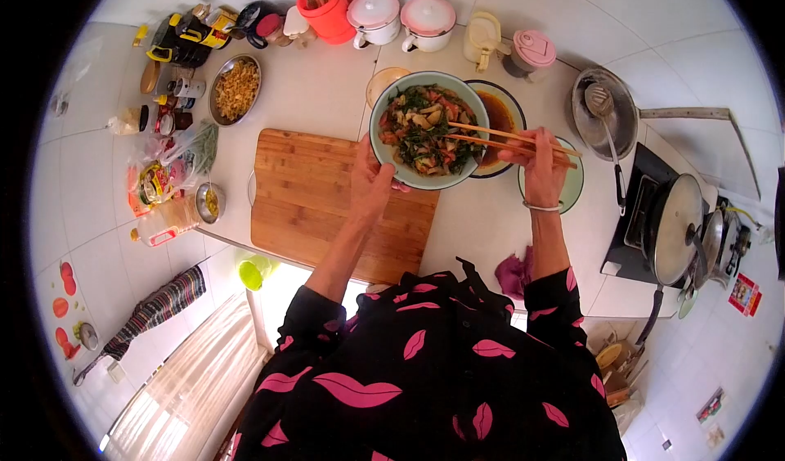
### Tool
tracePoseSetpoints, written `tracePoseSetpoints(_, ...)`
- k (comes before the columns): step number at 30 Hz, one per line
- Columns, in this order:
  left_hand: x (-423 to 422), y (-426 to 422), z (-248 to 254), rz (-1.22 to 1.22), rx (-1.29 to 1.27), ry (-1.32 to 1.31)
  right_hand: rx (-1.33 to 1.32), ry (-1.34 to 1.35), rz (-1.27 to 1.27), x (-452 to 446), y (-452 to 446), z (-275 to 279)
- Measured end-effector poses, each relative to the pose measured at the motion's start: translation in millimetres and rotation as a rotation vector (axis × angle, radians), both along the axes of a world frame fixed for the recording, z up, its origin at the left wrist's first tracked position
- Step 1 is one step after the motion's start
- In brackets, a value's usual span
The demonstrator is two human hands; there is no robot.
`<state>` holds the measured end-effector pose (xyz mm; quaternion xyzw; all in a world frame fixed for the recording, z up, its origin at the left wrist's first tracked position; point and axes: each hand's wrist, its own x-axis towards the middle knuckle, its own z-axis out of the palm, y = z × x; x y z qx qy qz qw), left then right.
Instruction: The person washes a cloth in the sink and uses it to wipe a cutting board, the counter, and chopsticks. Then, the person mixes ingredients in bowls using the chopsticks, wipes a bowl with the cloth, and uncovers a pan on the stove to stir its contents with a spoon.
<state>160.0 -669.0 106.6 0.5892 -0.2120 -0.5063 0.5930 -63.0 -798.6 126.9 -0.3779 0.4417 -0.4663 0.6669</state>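
Observation:
My left hand (pixel 372 184) grips the lower left rim of a pale green bowl (pixel 378 152), held above the counter. Leafy greens mixed with reddish and pale pieces (pixel 429 125) fill much of it. Wooden chopsticks (pixel 523 140) are pinched in my right hand (pixel 540 166), their tips in the food. Partly behind the bowl is a dark-rimmed dish of brown sauce (pixel 500 125). A green plate (pixel 572 184) shows beyond my right hand. Below and left of the bowl lies a wooden cutting board (pixel 315 195).
A metal bowl of shredded food (pixel 237 90) stands left, near bottles (pixel 192 40). Lidded pots (pixel 374 19) and a red utensil holder (pixel 327 17) line the back. At right are a metal basin with a slotted spoon (pixel 582 117) and a lidded pan (pixel 677 228) on the stove.

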Motion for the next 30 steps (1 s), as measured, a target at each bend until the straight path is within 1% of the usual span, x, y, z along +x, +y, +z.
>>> tracePoseSetpoints(4,2,-3,5,-0.008,0.005,0.032,-0.006,-0.062,-0.022,0,0,-3)
tracePoseSetpoints(13,6,-2,1,0.006,-0.011,0.043,0.007,-0.034,-0.007,1,-3,10)
tracePoseSetpoints(19,9,2,-5,0.021,0.011,0.077,-0.049,-0.066,-0.012,-2,-5,21)
tracePoseSetpoints(22,12,5,-19,0.07,0.074,0.087,-0.08,-0.015,-0.01,-11,-5,32)
tracePoseSetpoints(25,22,7,-28,0.031,0.019,0.078,-0.1,0.05,-0.058,-23,-7,38)
tracePoseSetpoints(28,33,13,-34,0.043,0.048,0.044,-0.116,0.071,-0.128,-40,-9,32)
tracePoseSetpoints(30,43,19,-39,0.045,0.053,0.043,-0.107,0.11,-0.121,-49,-10,28)
